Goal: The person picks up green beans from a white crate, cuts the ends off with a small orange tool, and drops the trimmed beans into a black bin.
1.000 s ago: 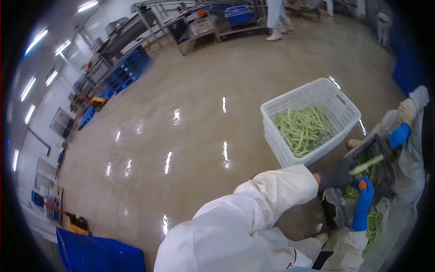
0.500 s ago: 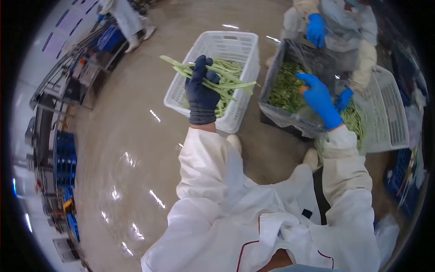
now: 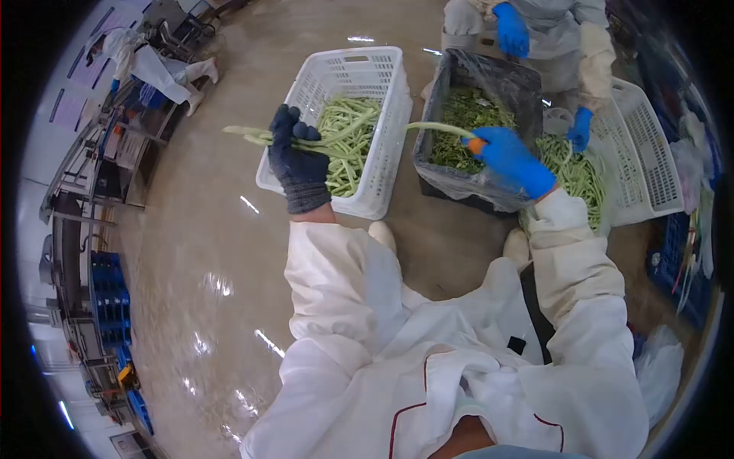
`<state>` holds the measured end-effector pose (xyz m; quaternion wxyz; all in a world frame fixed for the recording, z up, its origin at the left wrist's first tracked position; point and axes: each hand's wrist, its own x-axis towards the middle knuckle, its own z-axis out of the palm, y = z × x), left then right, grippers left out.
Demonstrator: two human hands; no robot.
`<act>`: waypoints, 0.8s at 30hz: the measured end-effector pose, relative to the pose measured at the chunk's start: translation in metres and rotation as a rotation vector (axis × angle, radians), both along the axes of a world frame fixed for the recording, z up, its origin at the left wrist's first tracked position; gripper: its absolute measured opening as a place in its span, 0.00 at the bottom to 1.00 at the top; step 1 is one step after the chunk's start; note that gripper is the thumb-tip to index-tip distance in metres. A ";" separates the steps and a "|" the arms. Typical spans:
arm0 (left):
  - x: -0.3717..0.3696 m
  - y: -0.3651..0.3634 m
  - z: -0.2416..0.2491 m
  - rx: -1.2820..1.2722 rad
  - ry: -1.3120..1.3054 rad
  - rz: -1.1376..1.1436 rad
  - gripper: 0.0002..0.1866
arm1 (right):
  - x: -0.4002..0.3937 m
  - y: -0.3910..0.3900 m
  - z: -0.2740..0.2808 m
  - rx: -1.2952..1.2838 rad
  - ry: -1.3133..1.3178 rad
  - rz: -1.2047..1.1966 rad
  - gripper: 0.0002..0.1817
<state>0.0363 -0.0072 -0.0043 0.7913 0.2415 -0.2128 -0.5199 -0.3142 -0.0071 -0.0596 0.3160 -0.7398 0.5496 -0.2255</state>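
Observation:
My left hand (image 3: pixel 298 161), in a dark knitted glove, is closed around a few long green beans (image 3: pixel 248 133) whose ends stick out to the left. It is over the left side of a white slatted crate (image 3: pixel 394 145) holding a heap of cut green beans (image 3: pixel 348 153). My right hand (image 3: pixel 508 159), in a blue glove, pinches one long green bean (image 3: pixel 440 126) that points left. A small orange piece (image 3: pixel 476 145) shows at its fingertips; I cannot tell what it is. Beneath this hand stands a dark bin (image 3: pixel 436 180) lined with clear plastic, with green trimmings (image 3: pixel 466 126) inside.
Across the bin is a co-worker with blue-gloved hands (image 3: pixel 511 30), one reaching to a pile of green beans (image 3: pixel 577 180) at the right. A tilted white crate (image 3: pixel 650 161) lies behind that pile. Another person (image 3: pixel 153 65) bends near metal tables at far left. The floor (image 3: pixel 229 252) looks wet.
My right hand has moved left and now holds a single bean out over the bin's left edge. My left hand has shifted left with its beans. The far person has bent over.

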 end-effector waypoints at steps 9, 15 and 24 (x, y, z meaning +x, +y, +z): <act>-0.040 0.014 0.013 0.031 -0.107 -0.047 0.11 | 0.051 -0.009 -0.006 -0.313 -0.601 0.111 0.25; -0.052 0.015 0.005 -0.020 -0.239 -0.118 0.14 | 0.056 -0.006 0.021 0.292 -0.842 0.243 0.20; -0.072 0.020 0.008 0.021 -0.379 -0.104 0.13 | 0.055 0.020 0.029 -0.047 -0.236 0.226 0.16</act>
